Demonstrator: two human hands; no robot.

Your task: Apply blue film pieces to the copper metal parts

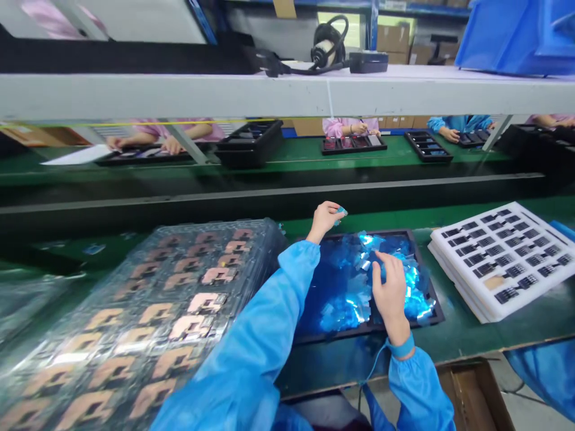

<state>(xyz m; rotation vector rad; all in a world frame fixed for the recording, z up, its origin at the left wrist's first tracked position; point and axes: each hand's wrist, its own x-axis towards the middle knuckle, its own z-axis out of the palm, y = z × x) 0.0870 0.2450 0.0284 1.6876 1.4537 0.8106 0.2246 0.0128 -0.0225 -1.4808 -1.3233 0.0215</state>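
My left hand (324,219) is raised over the far edge of a black tray (438,312), its fingertips pinched on small bits of blue film (342,212). Shiny blue film pieces (345,308) lie heaped and overlapping in that tray. Above the right part of the heap is my right hand (390,287), thumb and index finger apart, with nothing visible between them. A blue wrist strap (402,348) with a cord circles my right wrist. To the left, stacked clear plastic trays (274,239) carry rows of copper-coloured, cut-out parts (206,302).
At right, stacked white foam trays (485,308) hold dark flat parts in rows. A shelf (287,96) crosses above the bench, bearing a blue bin (512,39) and a black cable (330,45). Beyond it, co-workers' hands (173,143) work at black trays (354,146). A cardboard box (478,395) stands below.
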